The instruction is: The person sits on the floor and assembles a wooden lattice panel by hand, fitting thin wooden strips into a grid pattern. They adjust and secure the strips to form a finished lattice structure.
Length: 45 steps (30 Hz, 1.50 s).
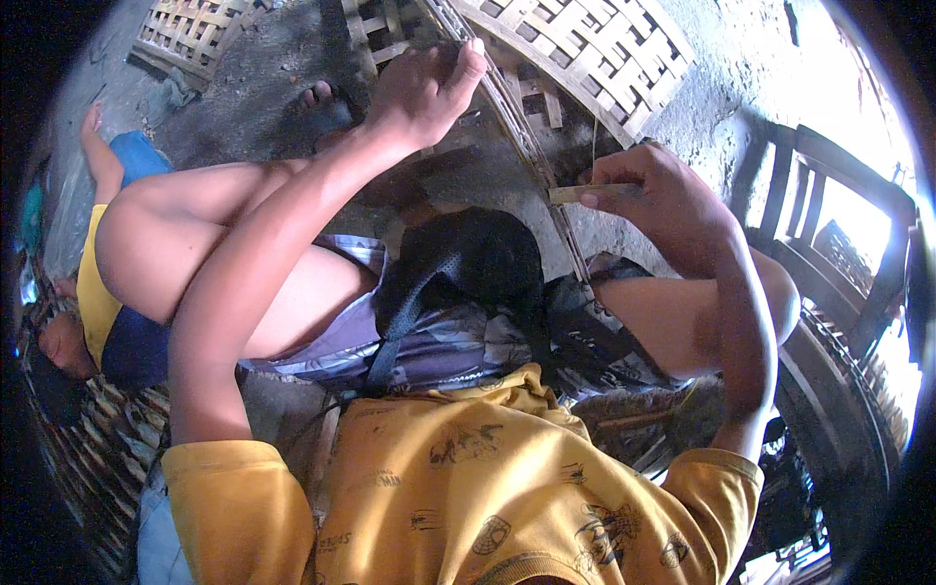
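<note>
Most of the pale woven panel (595, 58) appears to be interlaced already, its strips being crossed in an open weave, while the long band of thin strips (520, 125) is seemingly being worked on now. Some fastening is being judged unfinished, since a thin strand (595, 136) is being seen between the panel and the right hand (673, 198). How much is being left to do cannot be told, as part of the work is being hidden by the hands and cut off at the upper edge. The band is being stretched diagonally between the two hands, which are being held well apart. Its upper stretch is being partly covered by the left hand (424, 93), the thumb being laid over it; whether it is being firmly clamped cannot be told. A flat pale slip (609, 192) is being pinched in the right hand, its tip apparently being rested against the band's lower stretch. The panel is being seen beyond the right hand, to the right of the left one.
</note>
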Available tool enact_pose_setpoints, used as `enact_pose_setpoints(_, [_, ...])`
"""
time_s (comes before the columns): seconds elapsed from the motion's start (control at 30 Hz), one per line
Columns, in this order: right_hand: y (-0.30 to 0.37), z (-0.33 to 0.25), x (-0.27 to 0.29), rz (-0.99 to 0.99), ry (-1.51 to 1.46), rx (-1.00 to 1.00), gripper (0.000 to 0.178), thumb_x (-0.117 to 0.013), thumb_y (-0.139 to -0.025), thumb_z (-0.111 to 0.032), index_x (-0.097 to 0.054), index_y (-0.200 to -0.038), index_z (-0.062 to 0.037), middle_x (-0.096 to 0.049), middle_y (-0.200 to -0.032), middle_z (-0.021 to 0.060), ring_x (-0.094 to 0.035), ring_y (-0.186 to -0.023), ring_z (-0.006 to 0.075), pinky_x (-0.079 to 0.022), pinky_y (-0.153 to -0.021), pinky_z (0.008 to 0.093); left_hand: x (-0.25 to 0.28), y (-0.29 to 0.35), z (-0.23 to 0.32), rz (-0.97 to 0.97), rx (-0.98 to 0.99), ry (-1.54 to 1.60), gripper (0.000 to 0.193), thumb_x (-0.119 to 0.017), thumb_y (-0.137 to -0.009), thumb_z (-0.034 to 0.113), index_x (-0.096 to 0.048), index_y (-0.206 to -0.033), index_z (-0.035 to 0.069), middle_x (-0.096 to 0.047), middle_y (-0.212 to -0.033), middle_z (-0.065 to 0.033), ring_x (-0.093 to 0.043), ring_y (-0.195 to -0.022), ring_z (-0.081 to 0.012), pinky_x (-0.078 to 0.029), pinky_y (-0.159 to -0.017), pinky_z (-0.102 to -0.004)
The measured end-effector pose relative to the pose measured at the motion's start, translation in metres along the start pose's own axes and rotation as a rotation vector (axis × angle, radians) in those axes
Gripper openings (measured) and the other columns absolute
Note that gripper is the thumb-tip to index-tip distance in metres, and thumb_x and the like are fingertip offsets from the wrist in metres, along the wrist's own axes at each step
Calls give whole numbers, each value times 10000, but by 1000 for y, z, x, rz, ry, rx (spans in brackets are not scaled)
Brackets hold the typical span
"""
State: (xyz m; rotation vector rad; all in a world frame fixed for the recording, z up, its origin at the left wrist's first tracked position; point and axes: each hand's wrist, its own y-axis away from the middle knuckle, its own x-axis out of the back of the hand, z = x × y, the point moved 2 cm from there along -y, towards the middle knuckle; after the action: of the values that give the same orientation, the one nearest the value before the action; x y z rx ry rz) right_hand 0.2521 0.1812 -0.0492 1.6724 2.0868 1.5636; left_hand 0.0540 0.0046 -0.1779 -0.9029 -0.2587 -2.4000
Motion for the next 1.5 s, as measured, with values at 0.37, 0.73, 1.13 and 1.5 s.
enact_pose_setpoints(0.37, [20, -27, -5, 104, 497, 34, 302, -757, -885, -245, -699, -1127, -76, -647, -965, 111, -658, -940, 263, -519, -811, 432, 5, 0, -1, -10, 14, -50, 693, -305, -1076, 615, -702, -914, 70, -704, -753, -188, -697, -776, -431, -546, -679, -515])
enact_pose_setpoints(0.73, [56, -36, -45, 424, 733, 49, 206, -627, -886, -164, -605, -1065, -64, -622, -795, 52, -659, -736, 261, -494, -633, 431, 3, -10, 15, -33, 71, -77, 741, -331, -1055, 646, -729, -871, 49, -718, -780, -215, -712, -782, -436, -569, -718, -534])
enact_pose_setpoints(1.13, [49, -23, -31, 285, 459, -52, 290, -652, -841, -70, -582, -1109, 17, -683, -778, 157, -707, -745, 371, -533, -630, 499, 5, -12, 24, 53, 79, -10, 726, -398, -1063, 578, -714, -747, 6, -656, -632, -218, -702, -689, -421, -539, -664, -513])
enact_pose_setpoints(1.5, [33, 0, -55, 289, 216, -32, 173, -577, -989, -186, -544, -1046, -27, -641, -661, 235, -664, -598, 453, -521, -560, 565, 5, -8, 19, 99, 58, 55, 653, -387, -1088, 525, -671, -816, 3, -659, -670, -198, -694, -740, -426, -532, -680, -494])
